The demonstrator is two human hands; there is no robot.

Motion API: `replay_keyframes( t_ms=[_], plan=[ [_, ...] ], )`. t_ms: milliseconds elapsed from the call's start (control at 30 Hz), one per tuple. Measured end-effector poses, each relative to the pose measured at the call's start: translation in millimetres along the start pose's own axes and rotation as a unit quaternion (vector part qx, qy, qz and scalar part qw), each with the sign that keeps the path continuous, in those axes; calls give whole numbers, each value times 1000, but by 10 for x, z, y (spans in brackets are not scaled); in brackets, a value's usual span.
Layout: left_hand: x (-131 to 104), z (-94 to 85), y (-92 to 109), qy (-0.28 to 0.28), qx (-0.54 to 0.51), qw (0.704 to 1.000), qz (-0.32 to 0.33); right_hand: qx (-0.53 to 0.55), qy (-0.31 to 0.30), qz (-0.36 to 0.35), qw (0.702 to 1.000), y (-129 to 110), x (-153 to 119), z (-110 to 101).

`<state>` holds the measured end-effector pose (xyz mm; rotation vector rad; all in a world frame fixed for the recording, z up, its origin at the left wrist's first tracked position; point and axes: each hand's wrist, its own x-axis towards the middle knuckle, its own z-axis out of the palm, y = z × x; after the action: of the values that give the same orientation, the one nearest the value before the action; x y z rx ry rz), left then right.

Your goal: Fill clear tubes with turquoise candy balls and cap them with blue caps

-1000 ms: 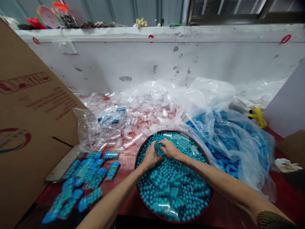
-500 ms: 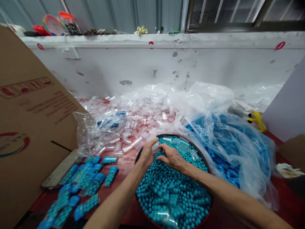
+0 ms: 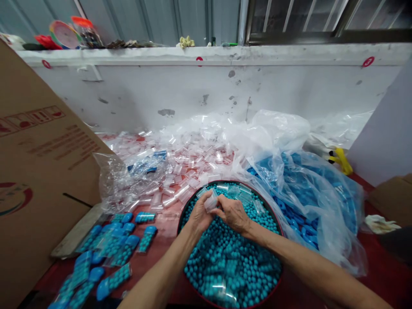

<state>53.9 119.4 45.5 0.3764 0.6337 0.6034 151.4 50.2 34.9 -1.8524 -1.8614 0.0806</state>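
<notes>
Between my hands is a small clear plastic tube (image 3: pixel 211 200), held over a round tub (image 3: pixel 281 229) of teal beads (image 3: pixel 238 262). My left hand (image 3: pixel 199 216) is closed around the tube's left side, thumb near its top. The fingers of my right hand (image 3: pixel 234 214) are pinched against its right side, their tips partly hidden. No beads can be made out inside the tube. More clear tubes (image 3: pixel 259 207) lie on top of the beads, some of them half sunk.
Bead-filled tubes with blue caps (image 3: pixel 148 239) lie at left, beside a cardboard box (image 3: pixel 41 159). A pile of clear tubes (image 3: pixel 180 193) spreads behind the tub. At right, a clear plastic bag (image 3: pixel 341 223) holds blue caps (image 3: pixel 298 225). A white wall (image 3: pixel 135 90) stands behind.
The clear tube has come slightly nearer and shows more plainly between my hands. My right hand stays closed at its side. The whole view has shifted slightly.
</notes>
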Motion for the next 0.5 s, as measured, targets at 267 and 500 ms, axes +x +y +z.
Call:
replay_keyframes(
  t_ms=[267,500],
  plan=[
    [-115,-120,-97,-26,102,994,16,-43,-47,35,997,-15,-94,65],
    [-165,-305,-120,38,372,920,117,-32,-222,-30,974,136,-6,90]
  ],
)
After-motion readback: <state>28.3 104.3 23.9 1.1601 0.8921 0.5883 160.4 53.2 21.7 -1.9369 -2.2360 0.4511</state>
